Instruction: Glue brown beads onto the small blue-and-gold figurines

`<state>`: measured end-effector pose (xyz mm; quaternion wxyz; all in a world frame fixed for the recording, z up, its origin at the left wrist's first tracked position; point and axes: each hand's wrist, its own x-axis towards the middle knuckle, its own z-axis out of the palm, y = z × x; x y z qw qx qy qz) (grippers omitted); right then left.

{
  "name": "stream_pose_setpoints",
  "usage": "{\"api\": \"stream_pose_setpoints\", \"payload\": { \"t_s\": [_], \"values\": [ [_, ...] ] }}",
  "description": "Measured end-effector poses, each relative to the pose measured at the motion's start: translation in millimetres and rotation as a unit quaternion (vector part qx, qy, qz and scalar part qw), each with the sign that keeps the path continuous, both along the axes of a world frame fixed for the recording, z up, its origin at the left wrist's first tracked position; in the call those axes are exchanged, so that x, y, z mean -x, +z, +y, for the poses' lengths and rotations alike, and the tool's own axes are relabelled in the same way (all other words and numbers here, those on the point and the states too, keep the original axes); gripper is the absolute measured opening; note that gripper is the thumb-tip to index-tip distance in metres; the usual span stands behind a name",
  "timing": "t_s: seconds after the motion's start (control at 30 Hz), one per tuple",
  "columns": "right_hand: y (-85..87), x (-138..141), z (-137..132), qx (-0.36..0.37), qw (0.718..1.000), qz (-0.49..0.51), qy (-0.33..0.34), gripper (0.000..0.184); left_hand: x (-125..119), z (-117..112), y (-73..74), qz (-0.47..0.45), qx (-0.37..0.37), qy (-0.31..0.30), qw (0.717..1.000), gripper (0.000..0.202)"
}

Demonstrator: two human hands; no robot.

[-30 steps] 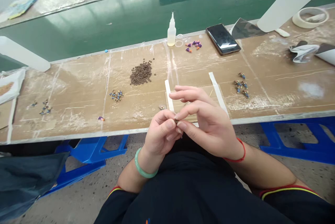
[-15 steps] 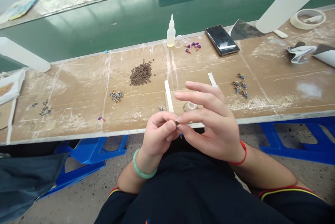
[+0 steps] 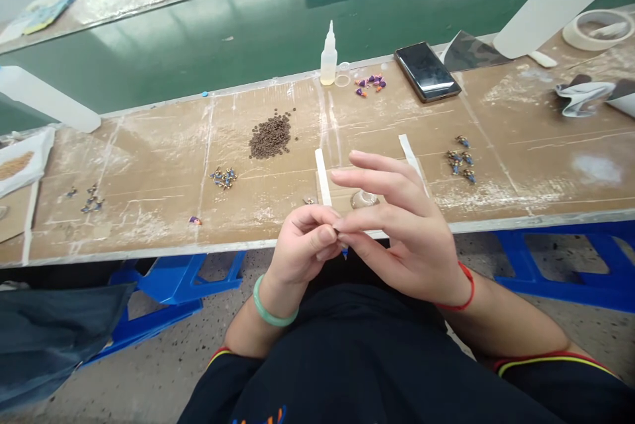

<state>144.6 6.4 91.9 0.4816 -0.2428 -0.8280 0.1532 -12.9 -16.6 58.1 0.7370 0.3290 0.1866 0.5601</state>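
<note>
My left hand [image 3: 303, 239], with a pale green bangle on its wrist, and my right hand [image 3: 401, 225], with a red string on its wrist, meet over the bench's front edge. Between their fingertips they pinch a tiny dark piece [image 3: 337, 231], mostly hidden by the fingers. Below my right fingers a small clear dome [image 3: 364, 200] rests on a cardboard sheet [image 3: 342, 189], held by white tape strips [image 3: 323, 176]. A pile of brown beads [image 3: 270, 136] lies farther forward, and small blue-and-gold charms [image 3: 224, 178] sit to its left.
Further charms [image 3: 459, 159] sit right of the hands. At the bench's back edge stand a glue bottle [image 3: 328, 60], purple pieces [image 3: 370, 83] and a phone [image 3: 426, 71]. Beyond lies a green conveyor belt [image 3: 248, 34]; blue stools [image 3: 173, 282] stand below the bench.
My right fingers have lifted and spread since the oldest frame, uncovering the clear dome. The hands still pinch the tiny piece, and the view has shifted slightly.
</note>
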Motion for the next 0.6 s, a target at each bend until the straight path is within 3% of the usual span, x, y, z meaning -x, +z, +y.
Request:
{"api": "stream_pose_setpoints", "payload": {
  "t_s": [0.2,0.4,0.5,0.6],
  "values": [
    [1.1,-3.7,3.5,-0.036,0.999,-0.029,-0.006,0.018,4.3,1.1,-0.9,0.046,-0.016,0.036,0.998,0.019],
    [2.9,-4.4,0.7,-0.034,0.999,-0.032,0.002,0.02,5.8,1.4,0.2,0.09,-0.092,0.067,0.989,0.017],
    [1.9,-0.9,-2.4,-0.052,0.998,-0.017,-0.027,0.019,2.0,3.0,-3.6,0.083,-0.103,0.096,0.987,0.025],
    [-0.3,3.4,-4.9,-0.056,0.996,-0.008,-0.064,0.018,-3.4,4.6,-8.9,0.06,-0.068,0.107,0.99,0.036]
  ]
}}
